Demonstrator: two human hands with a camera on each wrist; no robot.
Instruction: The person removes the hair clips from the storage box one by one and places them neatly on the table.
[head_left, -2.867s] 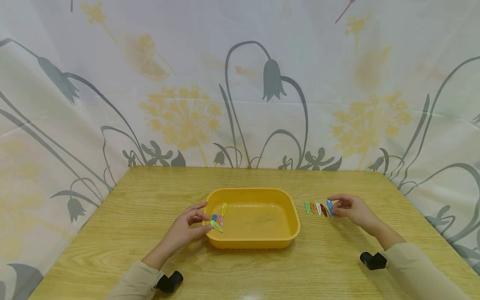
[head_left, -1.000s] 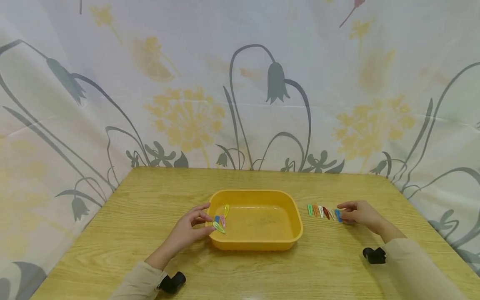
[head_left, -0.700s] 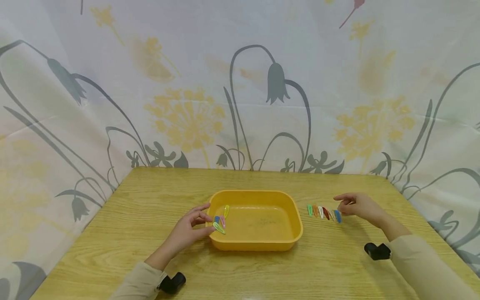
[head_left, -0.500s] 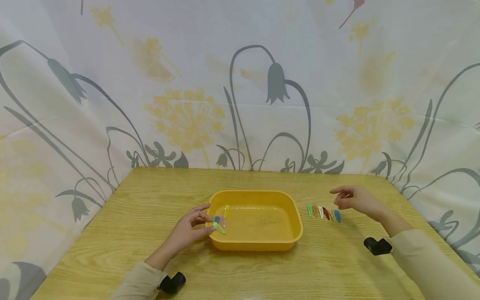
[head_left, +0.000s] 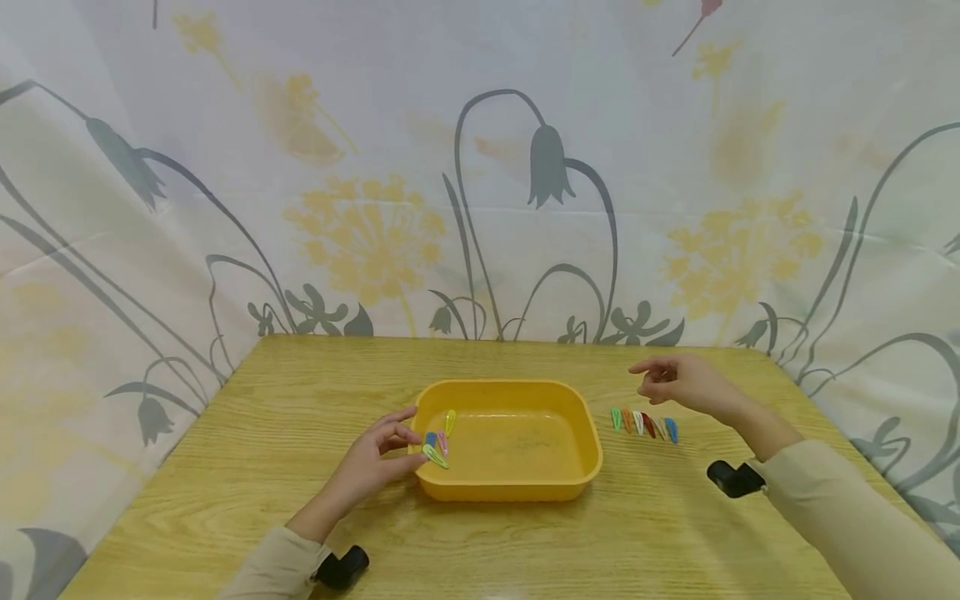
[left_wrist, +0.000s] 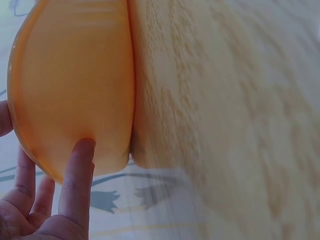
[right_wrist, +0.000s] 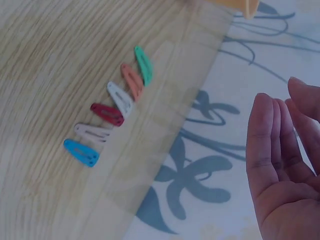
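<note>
My left hand (head_left: 369, 460) holds the left end of the yellow plastic tray (head_left: 517, 492), its fingers at the rim. In the left wrist view one fingertip (left_wrist: 85, 146) overlaps the tray's outer wall. Inside the tray near that hand lie a yellow snap hair clip (head_left: 450, 422), a pink one (head_left: 442, 442), a blue one (head_left: 431, 438) and a light green one (head_left: 435, 456). My right hand (head_left: 686, 383), loosely curled with nothing in it, hovers beyond a row of hair clips on the table, among them green (right_wrist: 144, 65), white (right_wrist: 119, 97), dark red (right_wrist: 107, 114) and blue (right_wrist: 81, 153).
The wooden table (head_left: 525, 554) ends at a patterned curtain (head_left: 495, 250) at the back and sides. Each wrist wears a small black camera, the left one (head_left: 342, 568) near the table's front and the right one (head_left: 735, 479) beside the sleeve.
My right hand placed the blue hair clip at the right end of the row, let go, then rose and moved left and away from me. My left hand stayed at the tray.
</note>
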